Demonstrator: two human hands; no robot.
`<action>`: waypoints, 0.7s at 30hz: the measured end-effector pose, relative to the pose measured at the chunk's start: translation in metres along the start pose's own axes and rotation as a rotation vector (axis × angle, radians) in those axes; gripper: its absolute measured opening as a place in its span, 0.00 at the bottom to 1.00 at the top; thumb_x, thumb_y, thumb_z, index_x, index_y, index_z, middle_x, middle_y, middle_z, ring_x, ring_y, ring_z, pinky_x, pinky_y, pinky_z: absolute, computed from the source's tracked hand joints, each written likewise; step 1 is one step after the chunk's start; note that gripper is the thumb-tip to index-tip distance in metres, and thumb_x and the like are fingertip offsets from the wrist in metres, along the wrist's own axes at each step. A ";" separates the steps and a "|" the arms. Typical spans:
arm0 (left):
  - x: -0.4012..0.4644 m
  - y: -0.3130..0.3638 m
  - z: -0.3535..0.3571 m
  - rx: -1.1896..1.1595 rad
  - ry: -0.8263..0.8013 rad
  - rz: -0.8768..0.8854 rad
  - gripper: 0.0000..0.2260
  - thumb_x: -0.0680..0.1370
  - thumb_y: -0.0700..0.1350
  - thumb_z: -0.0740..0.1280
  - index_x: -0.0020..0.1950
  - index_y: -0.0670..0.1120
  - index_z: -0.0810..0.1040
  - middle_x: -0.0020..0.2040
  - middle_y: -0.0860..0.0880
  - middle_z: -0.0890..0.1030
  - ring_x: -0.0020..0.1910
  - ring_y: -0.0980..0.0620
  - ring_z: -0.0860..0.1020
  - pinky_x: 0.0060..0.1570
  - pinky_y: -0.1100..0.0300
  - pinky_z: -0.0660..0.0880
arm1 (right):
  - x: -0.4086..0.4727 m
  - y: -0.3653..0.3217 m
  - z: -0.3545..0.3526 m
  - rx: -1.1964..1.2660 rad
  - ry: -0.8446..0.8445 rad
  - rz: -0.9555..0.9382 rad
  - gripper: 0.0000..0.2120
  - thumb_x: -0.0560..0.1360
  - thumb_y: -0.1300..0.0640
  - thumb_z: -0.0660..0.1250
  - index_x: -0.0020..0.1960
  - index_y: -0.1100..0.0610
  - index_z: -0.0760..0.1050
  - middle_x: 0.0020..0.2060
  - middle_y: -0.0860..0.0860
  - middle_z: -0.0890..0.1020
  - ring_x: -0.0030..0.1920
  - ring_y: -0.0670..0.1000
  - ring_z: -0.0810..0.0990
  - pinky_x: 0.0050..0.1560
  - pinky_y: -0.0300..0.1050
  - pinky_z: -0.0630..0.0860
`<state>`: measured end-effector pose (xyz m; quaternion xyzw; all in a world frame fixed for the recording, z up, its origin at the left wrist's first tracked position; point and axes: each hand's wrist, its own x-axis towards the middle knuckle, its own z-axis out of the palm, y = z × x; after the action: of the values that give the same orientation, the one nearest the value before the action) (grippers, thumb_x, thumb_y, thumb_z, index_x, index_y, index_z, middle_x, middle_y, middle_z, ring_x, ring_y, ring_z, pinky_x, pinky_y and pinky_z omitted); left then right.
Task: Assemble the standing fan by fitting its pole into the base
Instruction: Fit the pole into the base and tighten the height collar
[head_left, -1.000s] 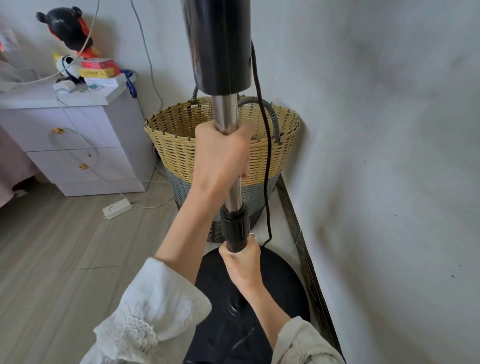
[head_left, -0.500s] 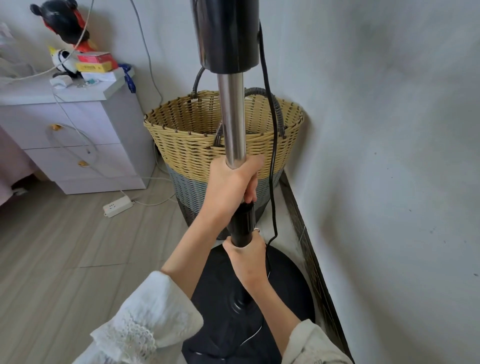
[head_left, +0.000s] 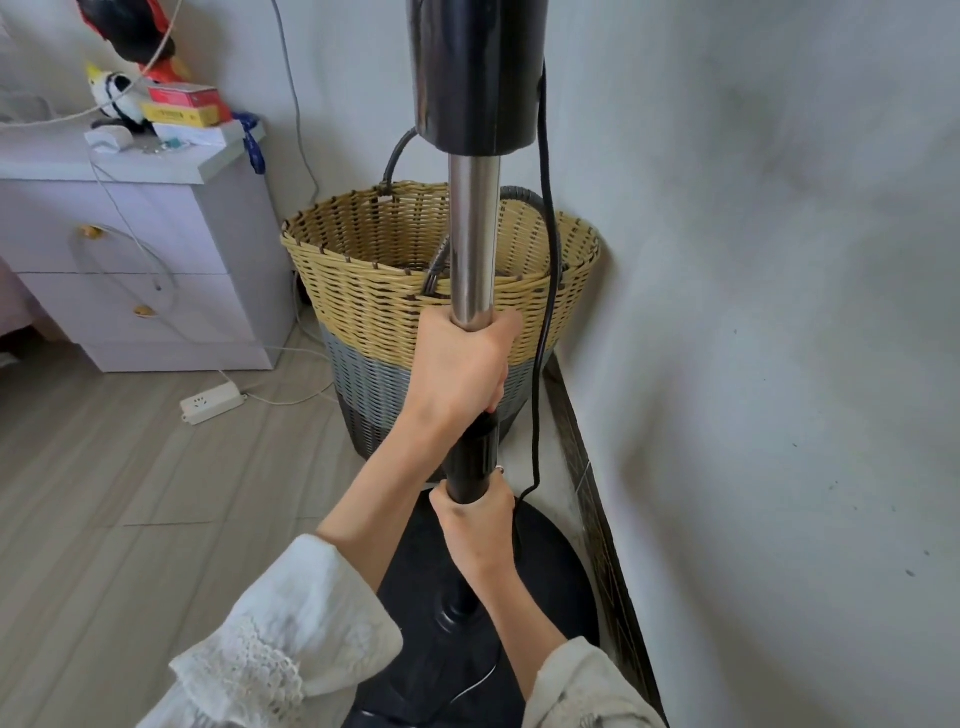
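The fan pole (head_left: 472, 239) stands upright: a chrome tube under a wide black housing, with a black collar lower down. Its foot sits in the hub of the round black base (head_left: 550, 577) on the floor. My left hand (head_left: 460, 364) is wrapped around the chrome tube just above the collar. My right hand (head_left: 475, 525) grips the black lower tube below the collar. A black power cord (head_left: 545, 332) hangs along the pole's right side down to the base.
A woven yellow and grey basket (head_left: 363, 291) stands right behind the pole. A white bedside cabinet (head_left: 140, 260) with toys and boxes is at left. A white power strip (head_left: 210, 402) lies on the wooden floor. The wall (head_left: 769, 312) is close on the right.
My left hand has slid down the chrome tube from near the housing to just above the collar. The right hand has kept its grip below the collar.
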<state>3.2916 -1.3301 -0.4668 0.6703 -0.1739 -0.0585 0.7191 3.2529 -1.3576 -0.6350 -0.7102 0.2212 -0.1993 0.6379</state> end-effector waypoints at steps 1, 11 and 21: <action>0.001 0.002 0.001 0.011 0.005 0.002 0.13 0.66 0.40 0.62 0.25 0.47 0.60 0.17 0.52 0.61 0.15 0.51 0.58 0.21 0.62 0.60 | -0.001 0.001 0.000 0.008 0.000 0.004 0.13 0.65 0.62 0.70 0.39 0.47 0.69 0.29 0.45 0.74 0.28 0.42 0.74 0.31 0.36 0.73; 0.003 0.008 0.001 0.077 -0.071 0.039 0.14 0.68 0.39 0.62 0.23 0.44 0.63 0.16 0.48 0.64 0.16 0.49 0.62 0.26 0.57 0.66 | 0.002 0.008 -0.001 0.017 0.000 -0.020 0.14 0.65 0.63 0.71 0.38 0.48 0.68 0.28 0.44 0.72 0.27 0.40 0.73 0.32 0.37 0.71; -0.008 -0.013 -0.030 0.449 -0.178 0.141 0.26 0.66 0.64 0.70 0.48 0.43 0.74 0.37 0.46 0.75 0.38 0.50 0.75 0.43 0.58 0.75 | 0.003 0.009 0.000 0.050 -0.061 -0.053 0.14 0.66 0.60 0.71 0.39 0.46 0.68 0.32 0.45 0.74 0.29 0.37 0.75 0.28 0.28 0.70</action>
<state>3.2956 -1.3001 -0.4820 0.7916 -0.2913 -0.0269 0.5364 3.2544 -1.3600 -0.6440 -0.7054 0.1780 -0.1998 0.6564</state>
